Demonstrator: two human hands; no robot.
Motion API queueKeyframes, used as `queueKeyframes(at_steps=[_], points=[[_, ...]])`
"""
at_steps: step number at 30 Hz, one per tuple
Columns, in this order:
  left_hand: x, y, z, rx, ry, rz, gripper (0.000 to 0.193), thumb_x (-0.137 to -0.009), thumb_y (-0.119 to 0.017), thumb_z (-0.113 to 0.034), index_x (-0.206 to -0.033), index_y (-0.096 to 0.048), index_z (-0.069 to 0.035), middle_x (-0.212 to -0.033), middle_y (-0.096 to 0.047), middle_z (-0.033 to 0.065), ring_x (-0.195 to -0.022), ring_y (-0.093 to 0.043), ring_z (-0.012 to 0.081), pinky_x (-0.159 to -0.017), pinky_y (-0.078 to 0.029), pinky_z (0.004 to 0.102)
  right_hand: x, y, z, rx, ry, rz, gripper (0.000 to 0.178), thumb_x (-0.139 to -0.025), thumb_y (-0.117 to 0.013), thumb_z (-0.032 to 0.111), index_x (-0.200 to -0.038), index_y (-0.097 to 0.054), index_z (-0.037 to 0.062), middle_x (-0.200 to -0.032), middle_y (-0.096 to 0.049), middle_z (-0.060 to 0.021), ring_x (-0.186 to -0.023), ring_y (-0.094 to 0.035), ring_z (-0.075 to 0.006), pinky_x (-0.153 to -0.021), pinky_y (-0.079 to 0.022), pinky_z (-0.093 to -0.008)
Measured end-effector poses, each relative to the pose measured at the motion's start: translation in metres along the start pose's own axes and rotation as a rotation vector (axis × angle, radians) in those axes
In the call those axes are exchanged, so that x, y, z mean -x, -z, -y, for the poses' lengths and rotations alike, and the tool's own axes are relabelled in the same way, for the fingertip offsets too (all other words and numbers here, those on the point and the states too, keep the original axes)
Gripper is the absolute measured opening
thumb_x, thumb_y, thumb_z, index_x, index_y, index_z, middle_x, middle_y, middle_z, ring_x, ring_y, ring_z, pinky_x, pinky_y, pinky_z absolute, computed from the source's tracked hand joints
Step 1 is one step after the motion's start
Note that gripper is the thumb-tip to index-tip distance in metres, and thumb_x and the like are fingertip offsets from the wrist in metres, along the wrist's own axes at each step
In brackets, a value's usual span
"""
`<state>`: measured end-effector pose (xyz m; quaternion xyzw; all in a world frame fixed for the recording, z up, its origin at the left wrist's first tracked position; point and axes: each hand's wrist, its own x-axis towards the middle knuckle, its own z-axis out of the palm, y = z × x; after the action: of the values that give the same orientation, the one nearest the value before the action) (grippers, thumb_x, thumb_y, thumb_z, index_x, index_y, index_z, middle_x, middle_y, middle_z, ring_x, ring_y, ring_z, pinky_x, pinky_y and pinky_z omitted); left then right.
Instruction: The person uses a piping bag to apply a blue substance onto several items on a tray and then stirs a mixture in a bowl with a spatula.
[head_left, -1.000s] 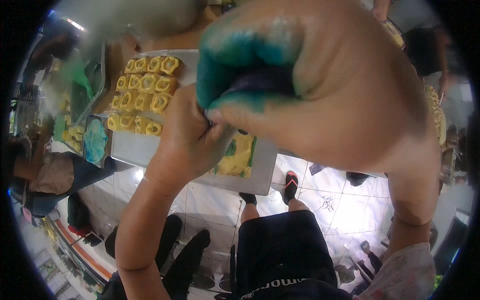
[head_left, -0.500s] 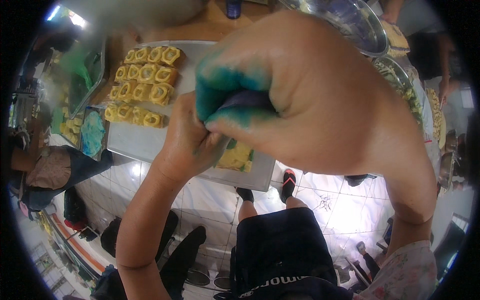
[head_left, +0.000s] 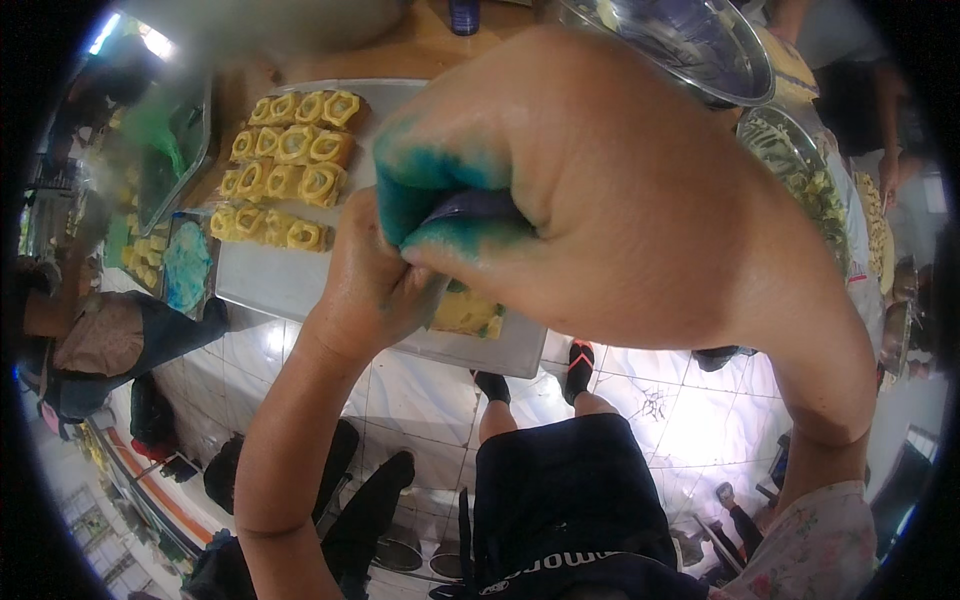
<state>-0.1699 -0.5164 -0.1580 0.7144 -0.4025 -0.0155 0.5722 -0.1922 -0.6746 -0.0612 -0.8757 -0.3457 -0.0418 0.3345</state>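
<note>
My right hand [head_left: 610,190] is a closed fist, large and near, its thumb and forefinger stained blue-green. A purplish fold, apparently the twisted end of a piping bag [head_left: 478,207], shows in the gap of the fist. My left hand [head_left: 375,265] is curled against it, lower and to the left; its fingers are mostly hidden, and so is the rest of the bag. Beneath both hands lies a grey metal tray [head_left: 280,283]. Small cakes with yellow piped rings [head_left: 293,147] stand on it in rows. A yellow cake piece with green marks [head_left: 467,312] shows just below my hands.
A blue-green smeared sheet or bag [head_left: 187,265] lies left of the tray. At the upper right stand a large metal bowl [head_left: 715,50] and another bowl with pale green contents [head_left: 800,150]. A purple container [head_left: 464,16] is at the back. Other people stand at both sides.
Both hands have shifted slightly left together, still closed. Slightly less of the cake piece below them shows; the ringed cakes look unchanged.
</note>
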Motion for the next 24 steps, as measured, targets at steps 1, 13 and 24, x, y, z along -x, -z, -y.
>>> queueKeyframes(at_steps=[1,13,24], points=[[0.0,0.0,-0.002,-0.013,-0.001,0.011,0.015,-0.076,-0.057,-0.012,-0.08,-0.053,0.003,-0.076,-0.058,0.0122,-0.067,-0.056,0.0231,-0.063,-0.045,0.0282,-0.001,0.002,0.002,-0.017,-0.011,0.0,0.006,-0.06,-0.057,0.004,-0.066,-0.055,0.0031,-0.057,-0.049,-0.0106,-0.051,-0.05,-0.0224,-0.049,-0.037,-0.0319],[0.002,-0.002,-0.014,0.021,-0.005,-0.065,0.018,-0.077,-0.058,-0.015,-0.081,-0.054,0.002,-0.078,-0.058,0.0109,-0.068,-0.056,0.0225,-0.064,-0.044,0.0269,-0.002,0.002,0.018,0.103,0.029,-0.036,0.008,-0.062,-0.061,0.007,-0.066,-0.054,0.0029,-0.057,-0.049,-0.0108,-0.051,-0.051,-0.0226,-0.049,-0.038,-0.0324],[0.004,-0.001,0.011,-0.006,-0.002,0.014,0.013,-0.077,-0.057,-0.011,-0.079,-0.054,0.001,-0.075,-0.058,0.0102,-0.066,-0.055,0.0217,-0.062,-0.044,0.026,-0.001,0.001,0.013,0.038,0.03,-0.012,0.007,-0.063,-0.06,0.006,-0.066,-0.055,0.0029,-0.054,-0.048,-0.0094,-0.051,-0.051,-0.0216,-0.049,-0.038,-0.0313]])
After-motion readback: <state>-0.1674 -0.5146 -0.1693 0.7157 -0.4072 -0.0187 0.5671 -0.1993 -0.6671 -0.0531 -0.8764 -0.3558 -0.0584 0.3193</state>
